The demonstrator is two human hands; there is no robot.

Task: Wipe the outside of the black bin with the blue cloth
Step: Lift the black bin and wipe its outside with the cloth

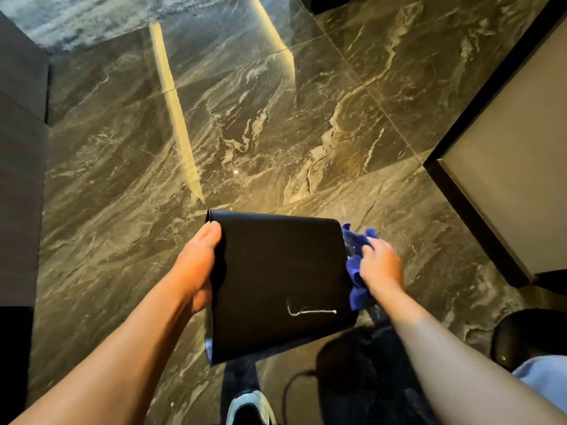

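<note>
Above the marble floor [276, 118], the black bin [282, 283] is held in the air, its broad side facing up and its long axis running away from the person. The left hand [196, 265] clamps its left edge, fingers wrapped underneath. The right hand [380, 266], fingers closed on the bunched blue cloth [356, 250], presses it against the bin's right wall, just inward of those fingers.

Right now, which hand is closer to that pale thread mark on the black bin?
Right. The right hand presses the blue cloth against the black bin just above the pale thread mark's right end; the left hand grips the opposite side, farther off.
</note>
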